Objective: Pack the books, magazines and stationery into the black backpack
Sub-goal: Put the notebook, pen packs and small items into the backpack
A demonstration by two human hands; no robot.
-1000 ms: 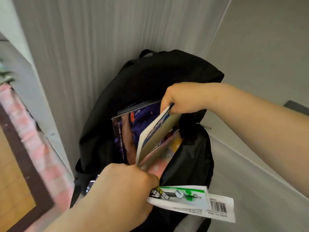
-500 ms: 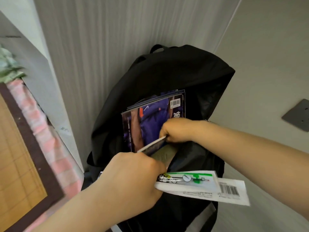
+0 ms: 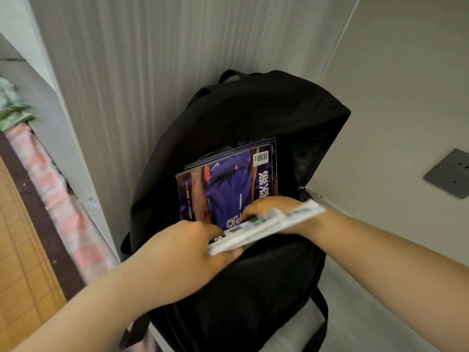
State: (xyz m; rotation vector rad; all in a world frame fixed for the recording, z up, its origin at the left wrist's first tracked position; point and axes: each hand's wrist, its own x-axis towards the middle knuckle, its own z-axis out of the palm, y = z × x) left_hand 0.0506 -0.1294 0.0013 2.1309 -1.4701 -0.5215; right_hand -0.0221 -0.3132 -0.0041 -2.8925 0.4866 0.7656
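likely a bedroom: pink checked bedding (image 3: 57, 191), grey wall socket (image 3: 450, 172).

left forearm (image 3: 101, 308) comes in bare from the lower left of frame, angled up and right. left hand (image 3: 187, 252) sits just below frame centre, back of hand to camera, fingers on top and thumb underneath, pinching one end of a white packet (image 3: 266, 226). right forearm (image 3: 380, 245) enters from the right edge, running left and slightly up. right hand (image 3: 271, 203) at centre frame, knuckles up, fingers curled downward, partly hidden behind the packet, grip unclear
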